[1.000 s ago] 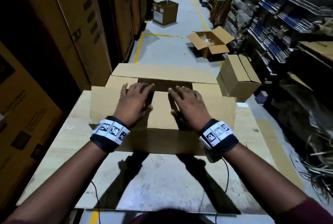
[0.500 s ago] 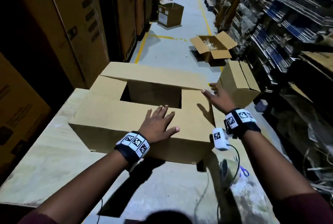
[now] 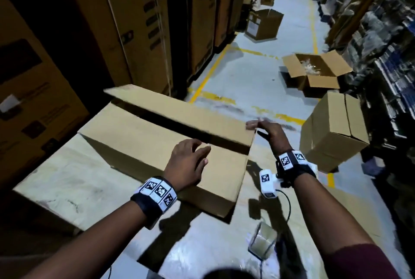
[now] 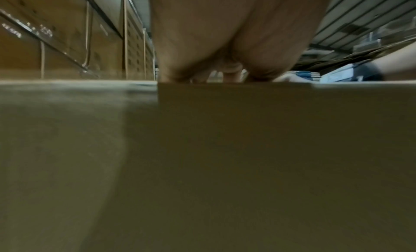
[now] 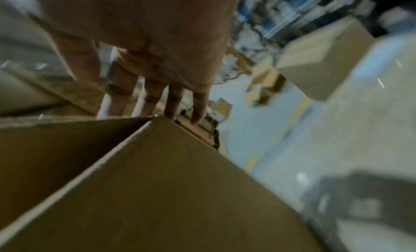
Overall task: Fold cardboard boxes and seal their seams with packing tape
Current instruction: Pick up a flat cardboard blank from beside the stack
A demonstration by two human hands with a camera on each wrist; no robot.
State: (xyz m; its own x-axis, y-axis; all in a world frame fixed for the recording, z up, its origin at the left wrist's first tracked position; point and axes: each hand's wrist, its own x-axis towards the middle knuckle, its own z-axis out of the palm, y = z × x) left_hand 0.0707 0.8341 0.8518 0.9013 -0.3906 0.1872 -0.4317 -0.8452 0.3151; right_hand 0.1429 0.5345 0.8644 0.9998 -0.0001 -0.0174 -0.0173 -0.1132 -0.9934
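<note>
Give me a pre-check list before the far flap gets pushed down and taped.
1. Left hand lies flat on the near flap, pinning it: ok.
2. Right hand at the right end of the far flap, fingers straight: ok.
3. Far flap fully down: not ok, raised, dark gap under it.
4. Side flaps tucked in beneath: cannot tell, hidden.
5. Tape roll on the table near the right arm: ok.
6. Either hand holds the tape: not ok.
</note>
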